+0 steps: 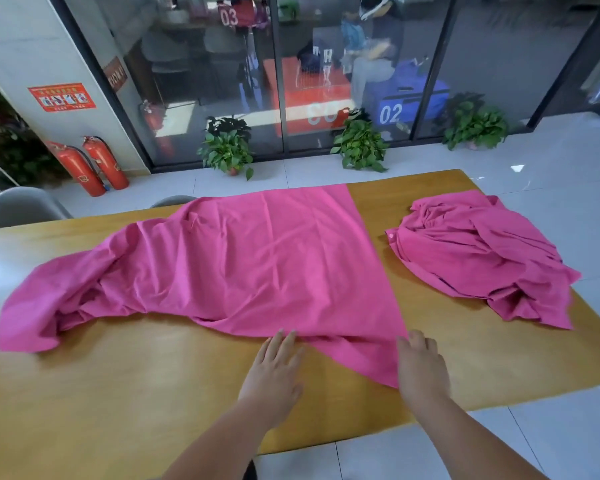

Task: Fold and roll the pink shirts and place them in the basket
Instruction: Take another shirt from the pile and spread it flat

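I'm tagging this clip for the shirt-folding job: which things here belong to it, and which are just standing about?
Part of the job: spread pink shirt; crumpled pink shirt; left hand and right hand, both flat at the spread shirt's near edge; wooden table. No basket in view.
Just standing about: two fire extinguishers; three potted plants; grey chair.

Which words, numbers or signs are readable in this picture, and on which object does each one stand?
"03": white digits on a red banner behind the glass.
"02": white digits on the blue box behind the glass.
Orange box: pale digits, washed out by glare, not readable for sure.
Red poster on the wall: too small to read.
Brown sign by the glass: blurred.
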The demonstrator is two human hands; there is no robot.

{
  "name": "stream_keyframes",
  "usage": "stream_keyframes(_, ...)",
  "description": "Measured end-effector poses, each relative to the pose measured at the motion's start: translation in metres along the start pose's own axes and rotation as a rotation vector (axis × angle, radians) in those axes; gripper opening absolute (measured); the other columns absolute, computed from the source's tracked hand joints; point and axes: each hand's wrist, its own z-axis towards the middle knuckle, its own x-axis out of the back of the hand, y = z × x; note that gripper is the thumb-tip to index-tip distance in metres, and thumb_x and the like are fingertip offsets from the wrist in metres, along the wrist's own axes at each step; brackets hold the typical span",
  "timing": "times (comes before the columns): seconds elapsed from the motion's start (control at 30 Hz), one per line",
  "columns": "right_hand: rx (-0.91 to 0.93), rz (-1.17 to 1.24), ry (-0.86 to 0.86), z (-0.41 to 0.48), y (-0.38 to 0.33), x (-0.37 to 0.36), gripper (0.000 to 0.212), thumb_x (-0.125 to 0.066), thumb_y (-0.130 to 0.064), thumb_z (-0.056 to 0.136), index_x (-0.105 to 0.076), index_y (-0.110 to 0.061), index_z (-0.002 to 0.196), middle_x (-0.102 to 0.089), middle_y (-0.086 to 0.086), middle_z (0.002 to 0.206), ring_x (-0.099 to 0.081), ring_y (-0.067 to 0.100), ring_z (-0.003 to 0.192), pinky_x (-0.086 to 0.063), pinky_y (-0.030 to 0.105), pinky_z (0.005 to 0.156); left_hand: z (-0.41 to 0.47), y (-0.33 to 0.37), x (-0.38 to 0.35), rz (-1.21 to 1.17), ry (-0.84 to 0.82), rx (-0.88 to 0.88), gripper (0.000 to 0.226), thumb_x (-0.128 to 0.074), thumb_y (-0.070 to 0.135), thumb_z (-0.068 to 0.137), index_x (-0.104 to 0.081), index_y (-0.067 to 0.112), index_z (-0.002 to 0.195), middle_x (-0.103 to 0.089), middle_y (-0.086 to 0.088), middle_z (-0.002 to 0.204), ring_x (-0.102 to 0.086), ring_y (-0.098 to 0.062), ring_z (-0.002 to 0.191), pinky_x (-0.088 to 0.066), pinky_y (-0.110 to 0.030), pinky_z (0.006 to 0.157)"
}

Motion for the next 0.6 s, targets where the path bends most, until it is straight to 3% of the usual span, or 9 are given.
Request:
stream_keyframes(0.07, 0.237, 0.038, -0.028, -0.006, 0.003, -0.008, 0.059, -0.052, -0.019, 0.103, -0.036, -0.028, 0.159, -0.031, -0.003, 0.161, -0.038, 0.022, 0.143, -0.047, 0.036, 0.108, -0.002, 0.016, -0.004, -0.024, -0.024, -0.017, 0.074, -0.044, 0.048, 0.107, -0.009, 0.027, 0.169, 0.007, -0.002, 0.178, 0.012, -0.026, 0.163, 0.002, -0.046, 0.133)
stream_keyframes(0.13, 0.351, 0.070, -0.083, -0.014, 0.005, -0.013, 0.053, -0.047, -0.039, 0.109, -0.036, -0.030, 0.160, -0.033, -0.008, 0.161, -0.036, 0.019, 0.145, -0.047, 0.036, 0.110, -0.005, 0.029, -0.008, -0.045, -0.041, -0.031, 0.075, -0.046, 0.049, 0.107, -0.010, 0.029, 0.169, 0.005, 0.001, 0.178, 0.010, -0.024, 0.163, 0.002, -0.044, 0.131)
stream_keyframes(0.3, 0.426, -0.054, -0.142, -0.029, 0.015, -0.012, 0.049, -0.034, -0.053, 0.111, -0.038, -0.038, 0.157, -0.025, 0.003, 0.168, -0.027, 0.025, 0.152, -0.051, 0.041, 0.105, -0.003, 0.054, -0.006, -0.063, -0.049, -0.041, 0.082, -0.050, 0.051, 0.105, -0.003, 0.029, 0.169, 0.004, 0.002, 0.178, 0.009, -0.022, 0.164, 0.001, -0.043, 0.132)
stream_keyframes(0.43, 0.496, -0.112, -0.192, -0.038, 0.025, -0.014, 0.054, -0.033, -0.054, 0.111, -0.028, -0.041, 0.163, -0.013, 0.007, 0.175, -0.014, 0.029, 0.161, -0.044, 0.044, 0.117, 0.007, 0.066, -0.005, -0.034, -0.103, -0.025, 0.086, -0.046, 0.057, 0.105, 0.001, 0.026, 0.170, 0.007, -0.002, 0.178, 0.011, -0.022, 0.163, 0.001, -0.045, 0.133)
stream_keyframes(0.53, 0.502, -0.125, -0.194, -0.038, 0.031, -0.013, 0.053, -0.031, -0.057, 0.111, -0.033, -0.041, 0.161, -0.020, 0.008, 0.174, -0.024, 0.030, 0.158, -0.039, 0.046, 0.120, 0.009, 0.068, -0.006, 0.020, -0.145, -0.014, 0.086, -0.041, 0.061, 0.106, -0.001, 0.020, 0.170, -0.003, -0.008, 0.178, 0.004, -0.025, 0.164, -0.001, -0.046, 0.133)
stream_keyframes(0.6, 0.491, -0.151, -0.156, -0.035, 0.031, -0.012, 0.052, -0.028, -0.059, 0.110, -0.043, -0.039, 0.156, -0.036, 0.007, 0.167, -0.040, 0.029, 0.149, -0.041, 0.045, 0.116, 0.005, 0.072, -0.009, 0.070, -0.119, -0.046, 0.085, -0.039, 0.062, 0.105, -0.007, 0.016, 0.170, -0.016, -0.013, 0.175, -0.008, -0.029, 0.163, -0.006, -0.048, 0.133)
